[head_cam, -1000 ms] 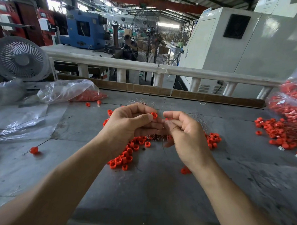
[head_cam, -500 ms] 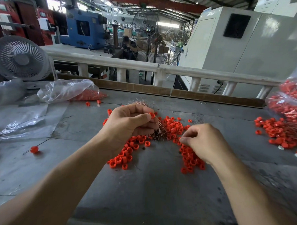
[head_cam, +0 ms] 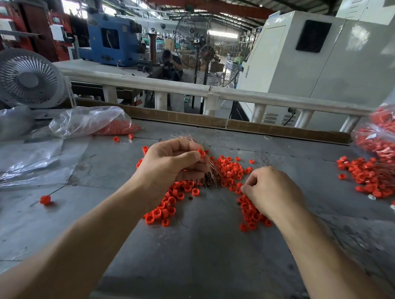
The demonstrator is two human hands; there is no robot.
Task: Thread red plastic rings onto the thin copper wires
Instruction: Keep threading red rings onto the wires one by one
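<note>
Head view: the left hand has its grip clamped on a bundle of copper wires, with one red ring at its fingertips. At 3 o'clock of it, the right hand pinches into the loose rings on the desk.

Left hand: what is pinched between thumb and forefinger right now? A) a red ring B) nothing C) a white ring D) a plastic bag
A: the left hand pinches a red ring at its thumb tip, with the copper wires bunched in its curled fingers.
</note>
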